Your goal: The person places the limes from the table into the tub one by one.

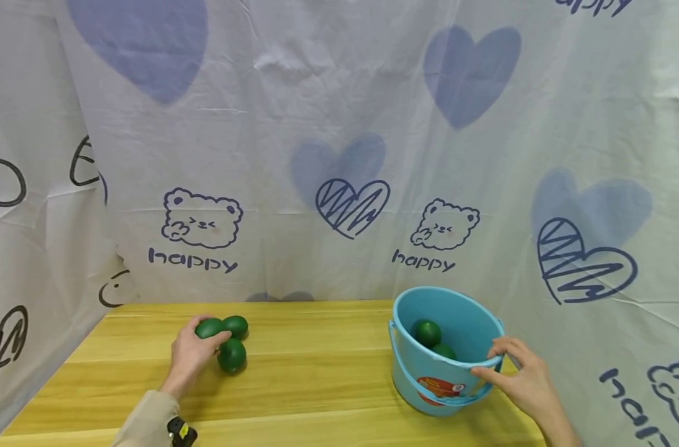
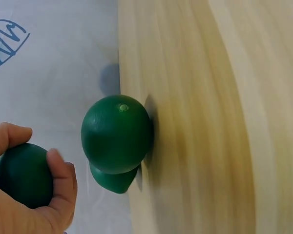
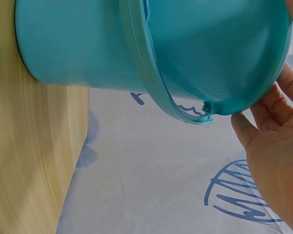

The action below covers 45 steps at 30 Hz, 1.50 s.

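Note:
My left hand (image 1: 191, 351) grips a green lime (image 1: 209, 328) between thumb and fingers at the left of the table. Close beside it lie two more limes, one behind (image 1: 236, 326) and one nearer me (image 1: 232, 356); in the left wrist view the nearer lime (image 2: 117, 134) partly covers the other (image 2: 115, 180). On the right stands a light blue bucket (image 1: 409, 379) with limes (image 1: 427, 333) inside. The right hand (image 1: 520, 375) holds the bucket's rim, its thumb and fingers at the right edge. The handle (image 3: 146, 73) hangs down along the bucket's front.
The wooden table (image 1: 317, 372) has light yellow planks. Behind it hangs a white cloth (image 1: 283, 155) printed with hearts and bears, and more cloth falls along the left and right sides. A dark band with a device (image 1: 181, 431) sits on the left wrist.

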### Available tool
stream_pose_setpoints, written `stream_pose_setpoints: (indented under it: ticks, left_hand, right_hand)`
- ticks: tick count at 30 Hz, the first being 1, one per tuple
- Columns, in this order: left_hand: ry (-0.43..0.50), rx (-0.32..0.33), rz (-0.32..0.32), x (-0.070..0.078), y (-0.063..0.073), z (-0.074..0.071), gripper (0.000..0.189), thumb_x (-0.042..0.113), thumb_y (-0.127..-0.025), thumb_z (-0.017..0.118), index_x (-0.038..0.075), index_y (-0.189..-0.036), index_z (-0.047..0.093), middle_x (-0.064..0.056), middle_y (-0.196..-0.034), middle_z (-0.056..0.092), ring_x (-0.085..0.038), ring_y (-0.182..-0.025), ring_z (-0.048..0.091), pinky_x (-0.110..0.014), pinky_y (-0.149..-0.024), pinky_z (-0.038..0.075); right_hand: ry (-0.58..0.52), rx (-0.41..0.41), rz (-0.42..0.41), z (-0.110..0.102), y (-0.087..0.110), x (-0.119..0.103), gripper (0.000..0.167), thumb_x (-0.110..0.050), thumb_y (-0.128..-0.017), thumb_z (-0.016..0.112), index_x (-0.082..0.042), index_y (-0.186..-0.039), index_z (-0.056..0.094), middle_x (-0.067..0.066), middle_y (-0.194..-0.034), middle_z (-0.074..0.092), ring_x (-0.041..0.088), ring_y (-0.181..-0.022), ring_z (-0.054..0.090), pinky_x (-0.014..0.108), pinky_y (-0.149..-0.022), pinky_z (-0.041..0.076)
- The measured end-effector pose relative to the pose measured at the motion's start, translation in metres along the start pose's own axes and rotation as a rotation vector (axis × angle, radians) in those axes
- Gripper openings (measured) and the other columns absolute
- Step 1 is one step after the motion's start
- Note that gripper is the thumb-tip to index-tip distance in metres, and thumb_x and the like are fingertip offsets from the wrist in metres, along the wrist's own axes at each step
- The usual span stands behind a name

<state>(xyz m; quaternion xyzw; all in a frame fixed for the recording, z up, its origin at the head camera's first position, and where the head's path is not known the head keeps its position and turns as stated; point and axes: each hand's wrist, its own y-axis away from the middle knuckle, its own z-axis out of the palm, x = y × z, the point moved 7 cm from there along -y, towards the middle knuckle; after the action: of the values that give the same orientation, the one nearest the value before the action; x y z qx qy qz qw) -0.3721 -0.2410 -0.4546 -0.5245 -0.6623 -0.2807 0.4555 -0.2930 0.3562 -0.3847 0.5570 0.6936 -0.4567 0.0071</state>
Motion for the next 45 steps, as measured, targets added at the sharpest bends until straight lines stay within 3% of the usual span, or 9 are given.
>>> stream_pose_setpoints:
  ticks: [8, 18, 28, 35, 39, 45]
  left_hand:
    - [-0.019, -0.03, 0.053, 0.015, -0.001, 0.01, 0.059, 0.023, -0.085, 0.074, 0.008, -0.138, 0.052, -0.025, -0.134, 0.051, -0.04, -0.114, 0.054, -0.049, -0.089, 0.05]
    - [0.072, -0.035, 0.128, 0.04, 0.0, 0.034, 0.049, 0.02, -0.083, 0.075, 0.014, -0.129, 0.061, -0.022, -0.124, 0.057, -0.033, -0.098, 0.058, -0.035, -0.07, 0.051]
    - [0.159, -0.015, 0.205, 0.066, 0.002, 0.056, 0.044, 0.012, -0.08, 0.074, 0.02, -0.123, 0.065, -0.016, -0.123, 0.06, -0.032, -0.092, 0.056, -0.032, -0.068, 0.049]
    - [0.169, -0.052, 0.227, 0.083, 0.008, 0.073, 0.045, 0.013, -0.08, 0.075, 0.02, -0.122, 0.064, -0.014, -0.12, 0.061, -0.029, -0.088, 0.057, -0.032, -0.067, 0.048]
    - [0.197, -0.079, 0.232, 0.091, 0.011, 0.082, 0.045, 0.012, -0.079, 0.075, 0.02, -0.122, 0.065, -0.015, -0.114, 0.062, -0.027, -0.081, 0.057, -0.033, -0.063, 0.049]
    - [0.249, -0.1, 0.239, 0.105, 0.012, 0.09, 0.045, 0.011, -0.078, 0.074, 0.02, -0.122, 0.065, -0.014, -0.115, 0.062, -0.027, -0.08, 0.057, -0.033, -0.064, 0.05]
  right_hand:
    - [-0.001, -0.001, 0.005, 0.001, 0.0, 0.001, 0.034, -0.021, -0.065, 0.092, -0.02, -0.081, 0.063, 0.008, -0.108, 0.061, -0.016, -0.101, 0.042, 0.006, -0.087, 0.032]
    - [-0.002, 0.003, -0.002, 0.0, 0.0, -0.001, 0.033, -0.021, -0.064, 0.092, -0.02, -0.08, 0.063, 0.011, -0.108, 0.062, -0.015, -0.1, 0.042, 0.006, -0.087, 0.032]
    - [-0.016, 0.005, -0.014, 0.0, 0.0, -0.001, 0.033, -0.019, -0.064, 0.092, -0.019, -0.081, 0.063, 0.005, -0.107, 0.062, -0.015, -0.1, 0.044, 0.004, -0.087, 0.032]
    - [-0.012, -0.009, -0.006, 0.001, 0.0, -0.001, 0.033, -0.021, -0.065, 0.092, -0.02, -0.08, 0.063, 0.007, -0.107, 0.062, -0.014, -0.099, 0.044, 0.006, -0.087, 0.033]
    - [-0.017, -0.015, -0.004, 0.002, 0.001, -0.001, 0.033, -0.021, -0.066, 0.092, -0.02, -0.081, 0.063, -0.001, -0.106, 0.061, -0.014, -0.1, 0.045, 0.006, -0.087, 0.033]
    - [-0.022, -0.012, 0.0, -0.001, 0.0, -0.003, 0.032, -0.019, -0.066, 0.091, -0.018, -0.081, 0.063, 0.008, -0.108, 0.062, -0.015, -0.101, 0.044, 0.005, -0.088, 0.032]
